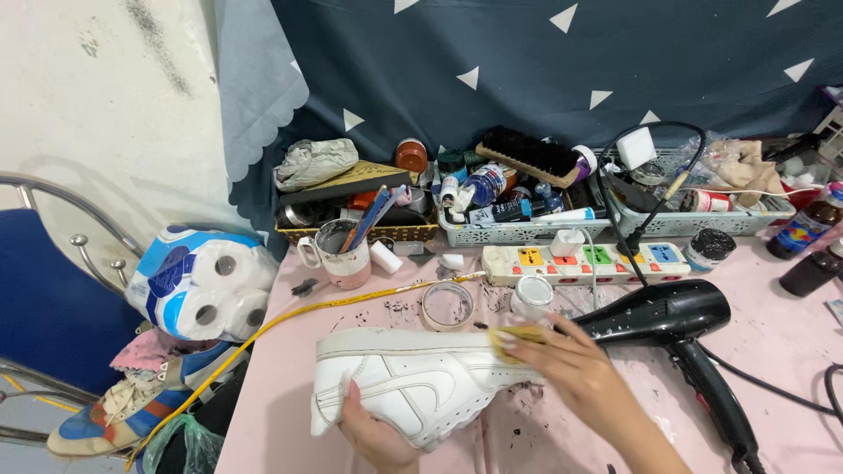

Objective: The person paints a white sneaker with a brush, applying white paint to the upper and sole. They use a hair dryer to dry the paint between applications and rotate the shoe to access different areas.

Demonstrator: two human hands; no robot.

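Note:
A white sneaker [413, 377] lies on its side over the pink table, sole turned away from me. My left hand [373, 434] grips it from below near the heel. My right hand [575, 364] presses a small yellow sponge [514, 335] against the sneaker's sole edge near the toe. A small white jar [531, 297] stands just behind the sponge, and a roll of clear tape [448, 305] lies beside it.
A black hair dryer [676, 320] lies at the right, its cord trailing off. Behind are a white power strip [597, 259], a mug with brushes [341, 253], baskets of bottles and brushes [518, 230], dark bottles [812, 228]. Toilet rolls [198, 285] and a worn shoe [132, 408] sit left.

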